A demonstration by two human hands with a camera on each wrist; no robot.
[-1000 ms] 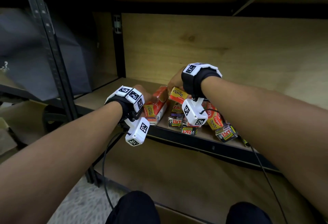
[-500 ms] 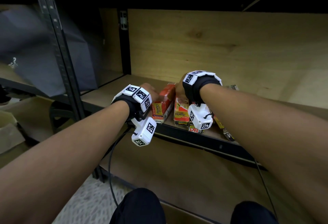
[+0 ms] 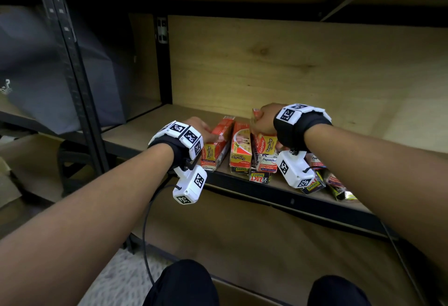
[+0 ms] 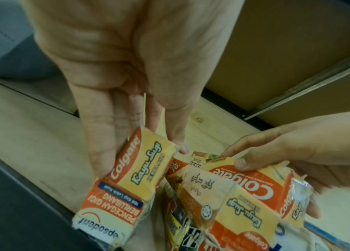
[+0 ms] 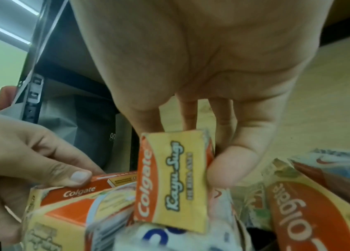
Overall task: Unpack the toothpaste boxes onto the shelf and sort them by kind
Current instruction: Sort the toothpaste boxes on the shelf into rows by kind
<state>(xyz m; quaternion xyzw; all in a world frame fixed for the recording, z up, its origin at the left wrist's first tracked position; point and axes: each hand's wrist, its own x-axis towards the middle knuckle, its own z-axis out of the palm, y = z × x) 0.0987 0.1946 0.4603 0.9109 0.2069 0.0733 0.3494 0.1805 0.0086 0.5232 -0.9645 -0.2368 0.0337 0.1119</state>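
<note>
Several rectangular cardboard toothpaste boxes (image 3: 240, 148), orange and yellow Colgate with glossy print, lay lengthwise in a row on the wooden shelf (image 3: 135, 133), near its front edge. A leftmost Colgate box (image 3: 217, 145) sat on a Pepsodent box (image 4: 105, 215); the left hand (image 3: 201, 127) gripped it, thumb on one side, fingers on the other. Just right, the right hand (image 3: 263, 121) pinched another Colgate box (image 5: 174, 183) by its end, thumb against fingers, lifted above a white Pepsodent carton (image 3: 266, 162). Darker Zact boxes (image 3: 259, 177) poked out at the near edge underneath. More boxes lay jumbled to the right, partly hidden by the wrist camera. Plain plywood back panel (image 3: 291, 63) stood behind; black metal shelf upright (image 3: 70, 63) at left.
</note>
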